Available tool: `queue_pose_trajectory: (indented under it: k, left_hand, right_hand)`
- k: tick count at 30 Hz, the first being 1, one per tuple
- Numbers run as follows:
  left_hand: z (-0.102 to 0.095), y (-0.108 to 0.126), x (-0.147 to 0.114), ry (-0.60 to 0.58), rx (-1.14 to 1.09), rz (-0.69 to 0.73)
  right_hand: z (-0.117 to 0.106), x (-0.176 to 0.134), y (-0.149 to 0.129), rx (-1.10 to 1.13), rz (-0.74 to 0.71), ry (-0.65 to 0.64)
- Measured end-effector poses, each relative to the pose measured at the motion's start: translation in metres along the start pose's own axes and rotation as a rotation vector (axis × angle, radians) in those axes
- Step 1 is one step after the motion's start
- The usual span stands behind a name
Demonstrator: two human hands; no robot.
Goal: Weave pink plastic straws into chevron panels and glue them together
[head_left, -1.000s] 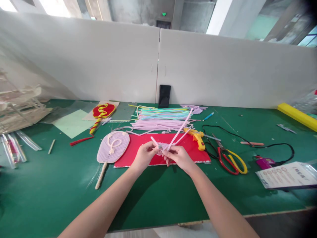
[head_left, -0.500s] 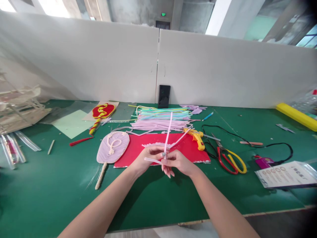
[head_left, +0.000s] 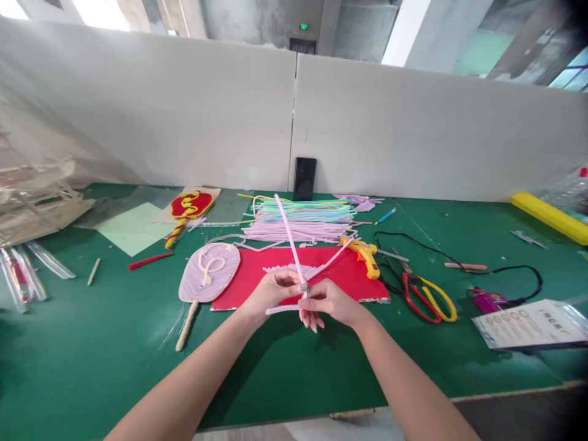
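Note:
Between my two hands is a pale pink pipe cleaner [head_left: 288,231], bent so that a long arm rises up and to the left and a short arm points left. My left hand [head_left: 277,290] pinches it near the bend with thumb and fingers. Just below, my right hand [head_left: 329,300] is closed on the bend, its lower fingers hanging loosely. Behind the hands, a red board [head_left: 353,278] carries a row of short pink pipe cleaner pieces [head_left: 280,267], partly hidden. A lilac fan [head_left: 195,275] with a cord loop and wrapped handle lies left of the board.
Bundled coloured pipe cleaners [head_left: 298,228] lie behind the board, before an upright phone [head_left: 305,177]. A yellow glue gun [head_left: 366,257] and scissors [head_left: 422,297] are to the right, with a black cable and purple device [head_left: 490,301]. A red-and-yellow fan [head_left: 190,205] lies far left.
The long arm of the pipe cleaner has swung from nearly upright to leaning left. Its short arm has dropped slightly to nearly level. Both hands stay almost in place.

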State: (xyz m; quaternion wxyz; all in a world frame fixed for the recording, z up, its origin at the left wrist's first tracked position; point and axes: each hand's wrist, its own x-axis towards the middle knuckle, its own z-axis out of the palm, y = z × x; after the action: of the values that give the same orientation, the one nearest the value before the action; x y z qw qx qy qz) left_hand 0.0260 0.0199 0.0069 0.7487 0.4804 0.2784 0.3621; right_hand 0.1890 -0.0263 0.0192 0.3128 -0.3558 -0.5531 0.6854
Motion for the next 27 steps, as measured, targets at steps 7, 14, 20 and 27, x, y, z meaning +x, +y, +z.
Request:
queue_pose_trajectory:
  k: [7,14,20,27]
  left_hand:
    - [-0.002,0.000,0.002,0.029,-0.002,0.071]
    - [0.000,0.006,0.000,0.000,0.040,0.051]
    - [0.005,0.010,-0.002,-0.015,0.093,0.047]
    - [-0.016,0.013,0.003,0.191,0.592,0.186]
  right_hand:
    - [0.001,0.003,0.002,-0.035,0.027,-0.026]
    - [0.001,0.002,0.002,-0.048,0.010,0.006]
    - [-0.005,0.003,0.004,-0.037,-0.097,0.192]
    - [-0.017,0.008,0.010,-0.020,-0.208,0.561]
